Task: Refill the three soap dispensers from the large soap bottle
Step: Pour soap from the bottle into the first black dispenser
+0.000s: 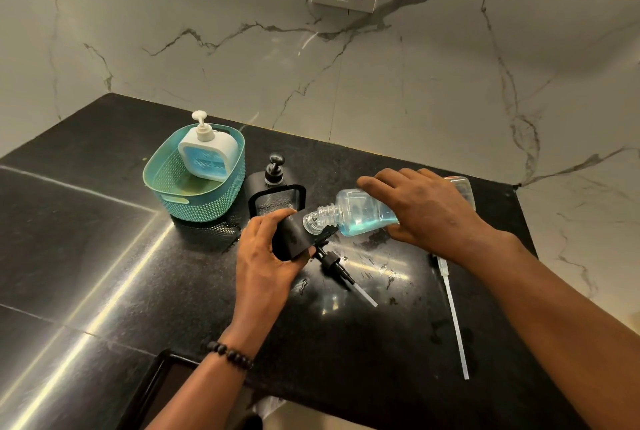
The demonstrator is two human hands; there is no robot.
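- Large soap bottle [363,213]: clear, cap off, laid nearly flat above the counter; long axis runs right to left, open neck pointing left and slightly down. Blue liquid pools along its lower side.
- Right hand [426,211]: wrapped over the bottle's body from above, fingers curled round it.
- Black dispenser [294,234]: pump removed, tilted, its top against the bottle's neck; contents cannot be seen.
- Left hand [266,256]: grips the black dispenser from the left, thumb across its near face.
- Black pump head [332,261]: lies on the counter just beside the dispenser, tube pointing lower right.
- Long white tube [453,318]: lies on the counter to the right, running near to far.
- Second black dispenser [277,194]: upright, pump fitted, behind the hands.
- Teal basket [180,201]: holds one white dispenser [207,156], upright, blue inside.
- Black counter [104,256]: wet smears near the hands.
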